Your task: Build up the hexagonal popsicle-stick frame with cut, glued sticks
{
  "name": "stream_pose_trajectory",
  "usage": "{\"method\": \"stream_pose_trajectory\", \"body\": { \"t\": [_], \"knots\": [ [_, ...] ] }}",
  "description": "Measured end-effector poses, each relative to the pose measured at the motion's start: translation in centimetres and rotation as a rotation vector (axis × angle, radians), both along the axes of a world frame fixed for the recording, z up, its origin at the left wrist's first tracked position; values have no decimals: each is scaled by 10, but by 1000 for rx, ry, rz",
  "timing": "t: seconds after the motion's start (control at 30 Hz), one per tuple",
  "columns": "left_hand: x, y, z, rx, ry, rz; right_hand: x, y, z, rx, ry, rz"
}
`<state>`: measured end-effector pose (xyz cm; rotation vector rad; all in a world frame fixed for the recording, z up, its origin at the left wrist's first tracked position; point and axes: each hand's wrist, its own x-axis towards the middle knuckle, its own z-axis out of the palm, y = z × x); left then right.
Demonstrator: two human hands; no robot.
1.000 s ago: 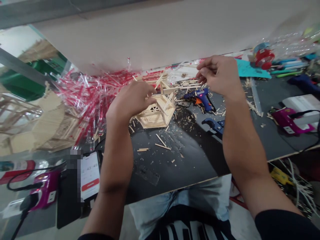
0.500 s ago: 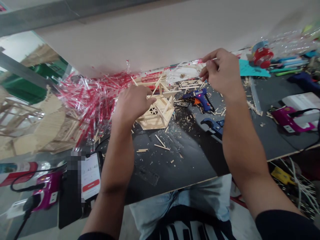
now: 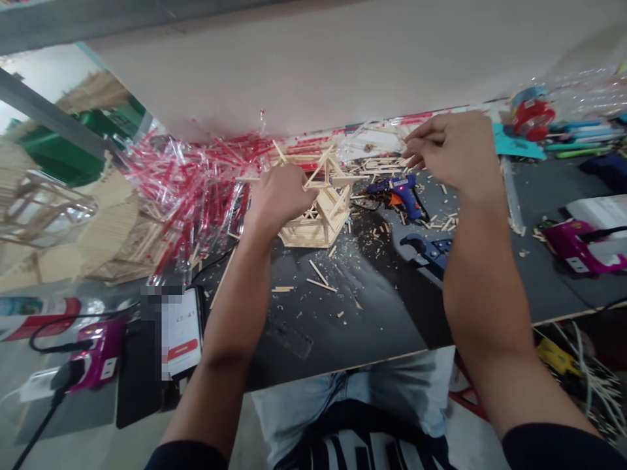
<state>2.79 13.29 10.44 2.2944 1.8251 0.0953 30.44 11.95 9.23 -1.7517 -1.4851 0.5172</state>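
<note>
A small model built of thin wooden sticks [image 3: 313,238] stands on the dark table, with a many-sided base and slanted sticks on top. My left hand [image 3: 281,196] is closed on its upper left part, and the hand hides that side. To the right, my right hand [image 3: 453,150] is raised near the back of the table with its fingers pinched together. What lies between those fingertips, if anything, is too small to make out. Below that hand lies a blue glue gun [image 3: 405,198], and nearer to me a blue cutter [image 3: 431,253] is partly covered by my right forearm.
Red-and-clear plastic tubes [image 3: 181,189] pile up at the back left, beside more stick models [image 3: 108,228]. Loose stick pieces [image 3: 321,281] and scraps litter the table. A phone [image 3: 183,333] lies left, a purple power adapter [image 3: 573,245] right, a red tape roll [image 3: 533,121] behind.
The fingers of my right hand have drawn closer together. My left hand stays on the stick model. The whole view has shifted slightly.
</note>
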Motion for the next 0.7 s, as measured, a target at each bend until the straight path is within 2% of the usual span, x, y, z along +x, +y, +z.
{"method": "stream_pose_trajectory", "body": {
  "t": [0.1, 0.23, 0.33, 0.4, 0.6, 0.7],
  "knots": [
    [-6, 2, -1, 11, -38, -26, -1, -3, 4, -68, -57, 18],
    [-13, 3, 5, 43, -138, -68, -1, -1, 5, -291, -446, 49],
    [-16, 5, 10, 34, -199, -86, 2, 5, -4, -507, -701, 24],
    [-17, 7, 11, 18, -212, -109, 6, 10, -14, -574, -785, 13],
    [-22, 12, 9, -21, -129, -177, 18, 23, -41, -715, -668, 77],
    [-25, 15, 8, -41, -128, -186, 18, 28, -55, -660, -575, 6]
  ]
}}
